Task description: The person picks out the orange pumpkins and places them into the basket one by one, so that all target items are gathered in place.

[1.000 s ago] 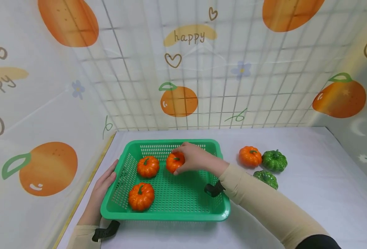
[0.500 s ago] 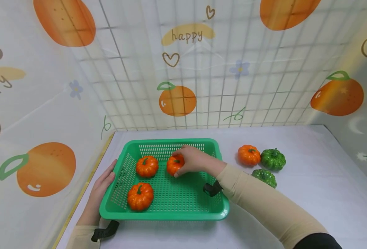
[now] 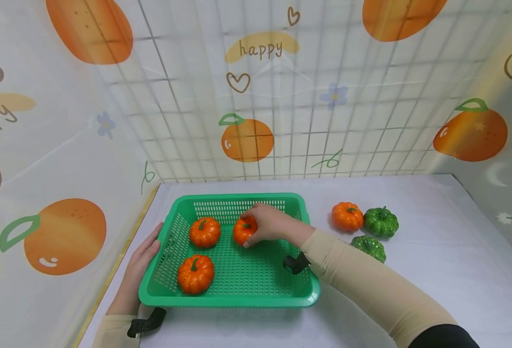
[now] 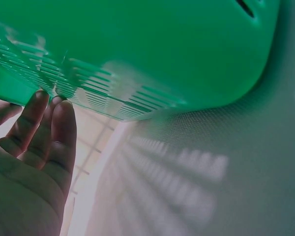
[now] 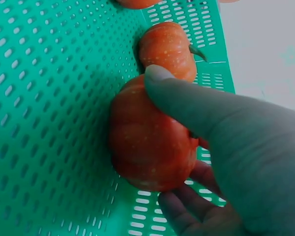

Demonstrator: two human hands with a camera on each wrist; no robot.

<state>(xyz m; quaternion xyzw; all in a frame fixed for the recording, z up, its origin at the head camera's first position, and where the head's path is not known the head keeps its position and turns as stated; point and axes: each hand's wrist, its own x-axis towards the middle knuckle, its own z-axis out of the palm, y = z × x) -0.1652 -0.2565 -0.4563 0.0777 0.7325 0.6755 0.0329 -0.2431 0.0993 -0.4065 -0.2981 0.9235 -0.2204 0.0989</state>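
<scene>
A green perforated basket [image 3: 230,302] stands on the table at centre-left in the head view. My right hand [image 3: 270,223] reaches into it and grips a small orange pumpkin [image 3: 244,232] between thumb and fingers, near the back wall. In the right wrist view the thumb lies over the side of this pumpkin [image 5: 147,140], fingers on the opposite side. Two more orange pumpkins sit in the basket: one at the back left [image 3: 205,233], one at the front left [image 3: 196,275]. My left hand [image 3: 136,266] is at the basket's left side, its extended fingertips against the slotted outer wall [image 4: 103,83].
Right of the basket, on the white tabletop [image 3: 438,270], lie an orange pumpkin [image 3: 347,217], a green pumpkin [image 3: 381,222] and another green one [image 3: 370,248], close together. A patterned curtain over a wire grid [image 3: 291,145] stands behind the table, with printed sheets at both sides.
The gripped pumpkin and my right hand have shifted very slightly rightward and nearer within the basket. My left hand keeps its place at the basket's side. The head view has shifted a little.
</scene>
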